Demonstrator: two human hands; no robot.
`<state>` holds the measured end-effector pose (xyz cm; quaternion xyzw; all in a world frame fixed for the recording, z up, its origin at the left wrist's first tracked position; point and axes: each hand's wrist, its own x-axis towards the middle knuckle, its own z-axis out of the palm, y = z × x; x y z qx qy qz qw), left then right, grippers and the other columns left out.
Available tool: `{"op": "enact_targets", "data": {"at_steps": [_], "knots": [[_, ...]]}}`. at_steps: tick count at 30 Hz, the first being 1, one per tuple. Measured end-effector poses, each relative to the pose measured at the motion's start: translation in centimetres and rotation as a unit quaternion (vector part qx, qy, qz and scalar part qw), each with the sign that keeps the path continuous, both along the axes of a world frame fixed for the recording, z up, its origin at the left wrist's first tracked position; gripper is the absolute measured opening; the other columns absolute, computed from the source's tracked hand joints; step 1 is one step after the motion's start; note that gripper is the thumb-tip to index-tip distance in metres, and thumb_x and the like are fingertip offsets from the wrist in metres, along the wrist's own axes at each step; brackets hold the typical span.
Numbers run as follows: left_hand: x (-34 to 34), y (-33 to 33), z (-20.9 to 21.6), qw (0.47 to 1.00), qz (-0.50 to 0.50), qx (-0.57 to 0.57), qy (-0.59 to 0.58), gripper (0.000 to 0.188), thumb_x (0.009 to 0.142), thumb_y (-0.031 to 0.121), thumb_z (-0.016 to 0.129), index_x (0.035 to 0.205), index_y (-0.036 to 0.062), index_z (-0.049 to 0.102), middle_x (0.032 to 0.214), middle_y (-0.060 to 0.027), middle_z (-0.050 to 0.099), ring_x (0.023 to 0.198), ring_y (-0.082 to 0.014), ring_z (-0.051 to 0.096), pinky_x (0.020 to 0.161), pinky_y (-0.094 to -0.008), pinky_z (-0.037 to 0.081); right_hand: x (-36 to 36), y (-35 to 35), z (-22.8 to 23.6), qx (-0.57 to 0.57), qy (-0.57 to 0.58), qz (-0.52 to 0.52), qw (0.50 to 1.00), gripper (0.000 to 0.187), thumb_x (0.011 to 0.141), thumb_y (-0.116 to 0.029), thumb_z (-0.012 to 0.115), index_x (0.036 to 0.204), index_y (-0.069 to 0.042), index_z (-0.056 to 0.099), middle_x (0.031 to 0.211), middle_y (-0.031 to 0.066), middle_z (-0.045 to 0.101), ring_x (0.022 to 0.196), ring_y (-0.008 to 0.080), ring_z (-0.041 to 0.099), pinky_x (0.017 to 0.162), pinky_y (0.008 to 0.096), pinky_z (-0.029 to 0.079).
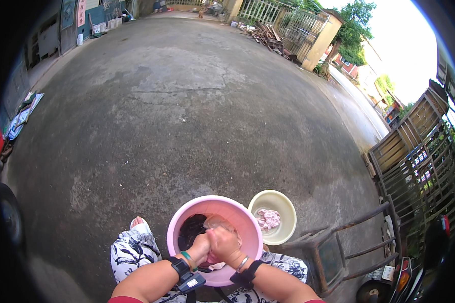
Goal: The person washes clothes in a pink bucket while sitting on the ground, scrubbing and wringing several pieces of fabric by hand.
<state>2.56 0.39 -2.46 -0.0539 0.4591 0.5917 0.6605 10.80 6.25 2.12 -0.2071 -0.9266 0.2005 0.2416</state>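
Observation:
Over a pink basin (pixel 254 222) between my knees, my left hand (pixel 201 247) and my right hand (pixel 222 242) are closed, pressed together. They grip a pale pinkish cloth (pixel 215 264), part of which shows below them; the rest of it is hidden by my fingers. Dark clothing (pixel 191 230) lies in the left side of the basin. A pale, peach-coloured cloth (pixel 218 222) spreads at its far right. Just right of this basin stands a smaller cream basin (pixel 292 214), with a crumpled pink-and-white cloth (pixel 269 219) inside.
A dark-framed chair (pixel 333 252) stands close on my right, with part of a motorbike (pixel 405 278) beyond it. Metal gates (pixel 414 156) line the right side. Concrete ground (pixel 177 126) stretches ahead to a wood pile (pixel 270 38). A wheel (pixel 10 214) shows at left.

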Motion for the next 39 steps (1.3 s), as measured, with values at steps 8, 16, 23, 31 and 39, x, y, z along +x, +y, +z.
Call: {"op": "enact_targets", "data": {"at_steps": [8,16,23,31,39], "knots": [[0.4,0.6,2.4,1.0,-0.015,-0.008,0.004,0.034,0.093,0.033,0.043,0.085,0.0033,0.057,0.081,-0.0076,0.06,0.069,-0.0156,0.057,0.066,-0.0309,0.047,1.0,3.1,-4.4,-0.204,-0.098,-0.13,0.965,0.023,0.088,-0.023,0.047,0.082,-0.003,0.058,0.078,0.018,0.06,0.069,0.0353,0.058,0.066,0.0423,0.046],[-0.4,0.2,0.0,1.0,0.025,-0.004,-0.018,0.042,0.093,0.04,0.038,0.088,0.0039,0.057,0.077,-0.008,0.059,0.067,-0.0154,0.056,0.062,-0.0305,0.047,0.2,-2.3,4.8,-0.091,0.093,0.092,0.987,0.009,0.081,-0.006,0.055,0.073,-0.001,0.056,0.074,0.014,0.053,0.066,0.0289,0.054,0.06,0.034,0.045],[0.3,0.3,1.5,0.998,-0.009,-0.024,0.059,0.029,0.09,0.03,0.048,0.09,0.0036,0.06,0.087,-0.0081,0.063,0.076,-0.014,0.06,0.066,-0.0283,0.048,-0.1,0.5,2.2,0.001,0.019,-0.019,1.0,0.014,0.084,-0.011,0.05,0.074,-0.004,0.057,0.062,0.0124,0.051,0.058,0.0296,0.053,0.053,0.0376,0.045],[0.4,1.1,1.4,0.984,-0.098,-0.002,0.149,0.039,0.093,0.03,0.042,0.092,-0.0049,0.06,0.088,-0.0109,0.061,0.072,-0.0158,0.057,0.064,-0.0311,0.046,2.3,3.9,-1.7,-0.146,-0.169,-0.105,0.969,0.02,0.086,-0.017,0.051,0.082,-0.002,0.062,0.081,0.0149,0.062,0.074,0.0291,0.06,0.062,0.0343,0.048],[-2.2,0.7,2.0,0.802,-0.219,0.028,0.555,0.05,0.09,0.044,0.033,0.077,0.006,0.063,0.074,-0.0181,0.062,0.073,-0.0355,0.06,0.066,-0.0443,0.045,2.2,3.5,4.0,-0.316,-0.081,0.099,0.94,0.075,0.066,-0.035,0.075,0.125,-0.003,0.041,0.101,0.0192,0.06,0.09,0.0281,0.061,0.078,0.034,0.048]]}}
